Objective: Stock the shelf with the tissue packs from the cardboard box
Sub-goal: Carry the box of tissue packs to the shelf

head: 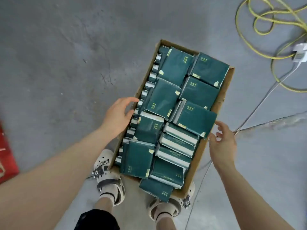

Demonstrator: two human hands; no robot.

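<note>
Neither hand grips anything yet. Our left hand (pixel 118 113) has its fingers spread and relaxed at the left long wall of the cardboard box (pixel 226 90), touching it or just short; we cannot tell. Our right hand (pixel 222 143) hangs loosely curled just beside the right long wall, holding nothing. The tissue packs (pixel 167 97) fill the box between our hands, some flat, some on edge. The box lies on the floor (pixel 66 63), its long axis running away from our sandals (pixel 108 176) and leaning rightward. An overhanging pack (pixel 196 118) juts over the right wall beside the right fingertips, so that hand looks better placed. No shelf is in view.
</note>
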